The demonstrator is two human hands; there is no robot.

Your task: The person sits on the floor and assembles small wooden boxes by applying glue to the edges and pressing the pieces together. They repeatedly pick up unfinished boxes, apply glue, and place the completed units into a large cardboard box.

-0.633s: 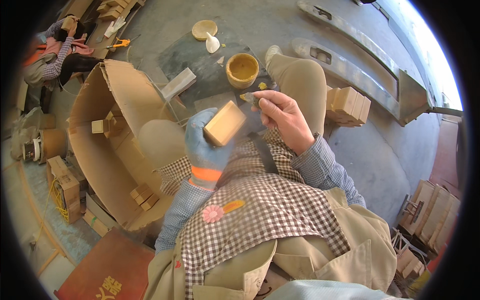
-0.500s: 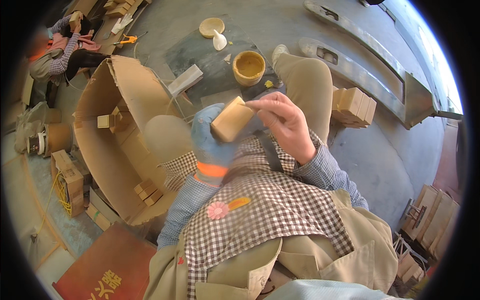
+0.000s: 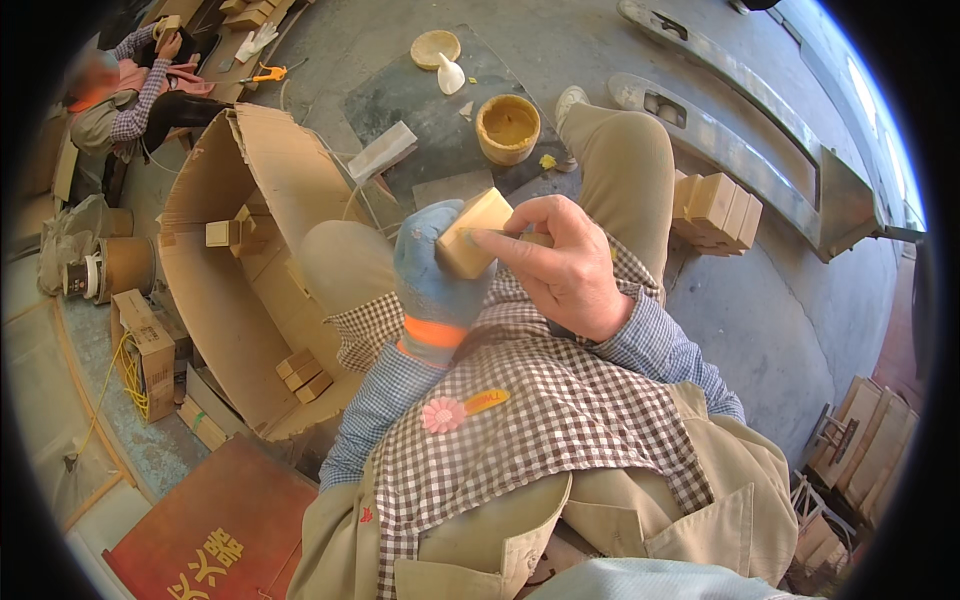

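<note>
My left hand (image 3: 432,262), in a blue glove with an orange cuff, is wrapped round a small tan wooden block (image 3: 474,228) in front of my chest. The block is tilted, with a pale end face turned up. My bare right hand (image 3: 575,262) comes in from the right, its fingers bent. Thumb and forefinger press on the block's right side and front face; the other fingers are curled and partly hidden. Beyond the hands, on a dark floor sheet, stands a round tub (image 3: 507,130) holding a yellowish-brown paste.
A large open cardboard box (image 3: 215,330) with several small blocks inside stands at my left. Near the tub are a white squeeze bottle (image 3: 450,75) and a round dish (image 3: 435,48). Stacked blocks (image 3: 716,212) and a pallet jack (image 3: 740,130) are at right. A co-worker (image 3: 125,100) sits far left.
The block has turned in my left hand and shifted slightly right. My right fingers have moved from its top edge down onto its side and face.
</note>
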